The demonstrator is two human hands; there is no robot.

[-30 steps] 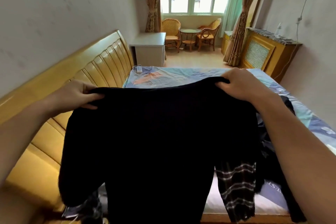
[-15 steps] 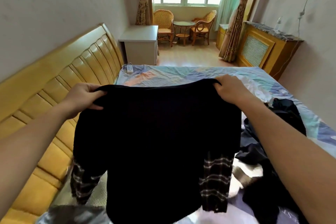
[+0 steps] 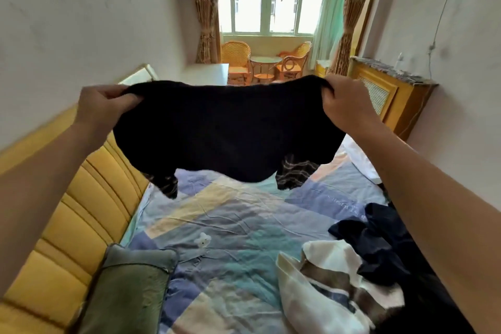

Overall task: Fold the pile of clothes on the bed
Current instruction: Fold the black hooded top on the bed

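Note:
A black top [image 3: 227, 130] with plaid-striped sleeve ends hangs spread out in the air above the bed [image 3: 217, 225]. My left hand [image 3: 101, 106] grips its left upper corner and my right hand [image 3: 344, 103] grips the right upper corner, arms stretched forward. The hem floats clear of the patchwork sheet. The pile of clothes lies at the lower right: a cream and brown garment [image 3: 325, 287] and dark navy and black garments [image 3: 387, 241], partly hidden by my right forearm.
A yellow padded headboard [image 3: 89, 211] runs along the left. A green pillow [image 3: 127, 293] leans at its foot. Beyond the bed stand a white nightstand [image 3: 211, 73], wicker chairs [image 3: 237, 61] with a small table, and a wooden radiator cover [image 3: 387, 95] on the right.
Both hands have lifted and swung the black top up and forward, so it now hangs higher and farther over the bed. The bed sheet and the clothes pile have come into view beneath it.

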